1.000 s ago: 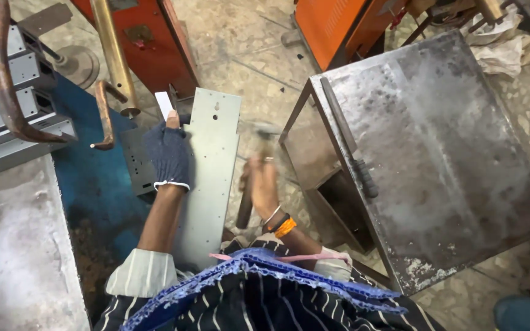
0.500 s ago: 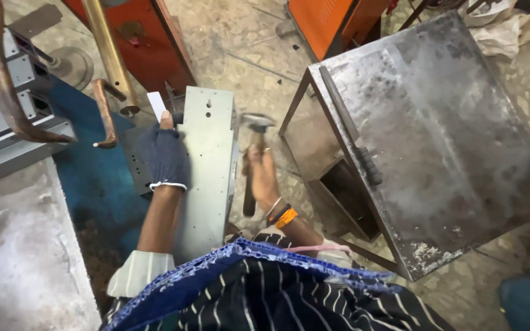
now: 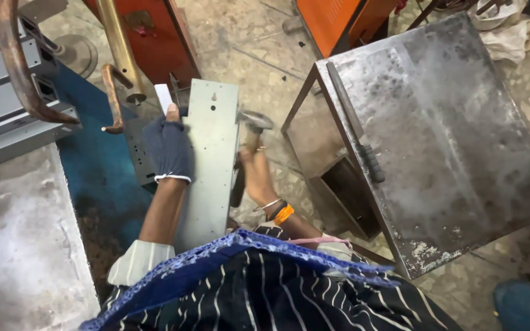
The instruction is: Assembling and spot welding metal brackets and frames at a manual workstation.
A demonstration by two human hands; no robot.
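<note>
At the bottom of the frame a dark striped cloth with a blue hem (image 3: 259, 288) covers the person's lap, and both forearms reach up from it. The left hand (image 3: 168, 147), in a dark fingerless glove, lies flat and spread on the left side of a long grey metal panel (image 3: 211, 147) near the centre, pressing it down, fingertips close to the panel's upper left edge beside a small white tab (image 3: 163, 97). The right hand (image 3: 254, 175), with bangles and an orange band at the wrist, is closed around the handle of a hammer (image 3: 249, 132) just off the panel's right edge; the head is blurred, so whether it touches the edge cannot be told for sure.

The panel runs lengthwise up the frame, its near end hidden under the cloth, its far end free with small holes. To its left a blue surface (image 3: 90, 165) leaves an open strip, bounded lower left by a pale, rough slab (image 3: 19, 245). To the right, bare floor separates the panel from a steel table (image 3: 449, 141), whose worn top fills the right half; a dark bar with a grip (image 3: 357, 132) lies along its left rim.

Farther up, curved copper-coloured arms (image 3: 16, 67) and a brass-coloured rod (image 3: 115, 49) stand in the upper left, close over the panel's far corner. Orange machine housings (image 3: 154, 30) line the top edge.
</note>
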